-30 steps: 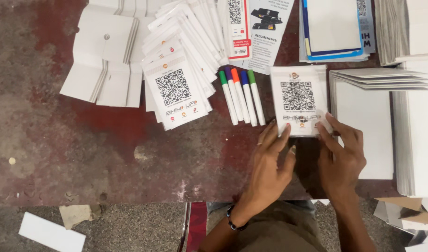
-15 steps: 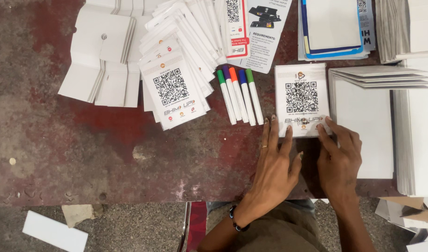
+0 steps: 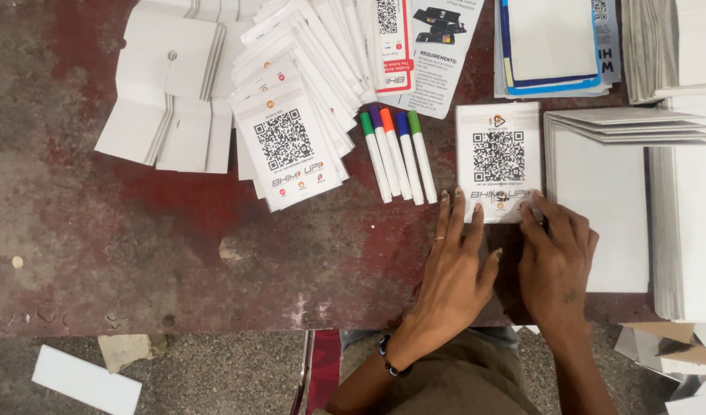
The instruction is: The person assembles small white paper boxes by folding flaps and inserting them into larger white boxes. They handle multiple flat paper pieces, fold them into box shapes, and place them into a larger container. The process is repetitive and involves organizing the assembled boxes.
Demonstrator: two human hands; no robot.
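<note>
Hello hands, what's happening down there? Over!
Left hand and right hand flat, fingertips pressing the bottom edge of the white square-code card. Four white marker pens lie just beside it. Over.

Bare forearms; dark bead bracelet [image 3: 390, 360] on left wrist; thin ring [image 3: 439, 238] on left finger; olive-brown trousers [image 3: 461, 376].

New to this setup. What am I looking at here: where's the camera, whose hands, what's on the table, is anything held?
There is no robot: one camera sits on a person's head and looks straight down at their two bare hands. The left hand and right hand both press their fingertips on the lower edge of a white square-code card lying flat on a worn red table; nothing is lifted. Beside the card lie four marker pens with coloured caps. Further left is a fanned pile of similar cards and blank white folded pieces. To the right sit stacks of white sheets.
</note>
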